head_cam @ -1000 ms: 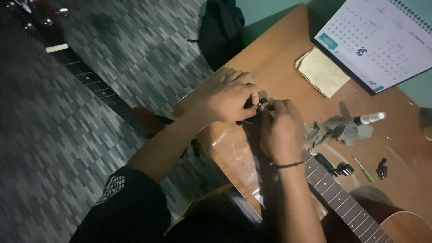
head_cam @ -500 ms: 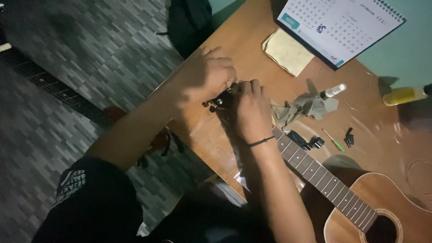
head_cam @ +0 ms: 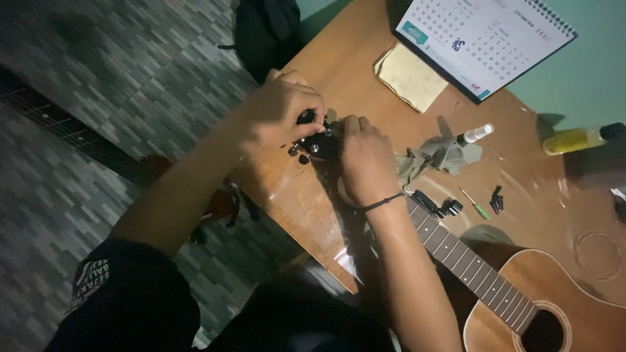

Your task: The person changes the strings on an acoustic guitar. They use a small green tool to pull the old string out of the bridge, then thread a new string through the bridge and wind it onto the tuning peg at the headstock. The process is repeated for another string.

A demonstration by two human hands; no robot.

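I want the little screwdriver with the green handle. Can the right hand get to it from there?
Probably yes: the green-handled screwdriver lies bare on the table beside the right hand, nothing covering it.

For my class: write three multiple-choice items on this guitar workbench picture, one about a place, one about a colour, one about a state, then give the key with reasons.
1. Where does the small green-handled screwdriver lie?
A. on the wooden table, right of the guitar neck
B. on the floor
C. on the calendar

2. What colour is the liquid in the capped bottle lying near the green wall?
A. red
B. yellow
C. blue

3. What are the two hands doing?
A. resting flat on the table
B. holding the calendar
C. both gripping the dark guitar headstock

Key: A, it lies on the wooden table beside small black parts; B, the bottle shows yellow; C, the left hand and right hand close around the headstock.
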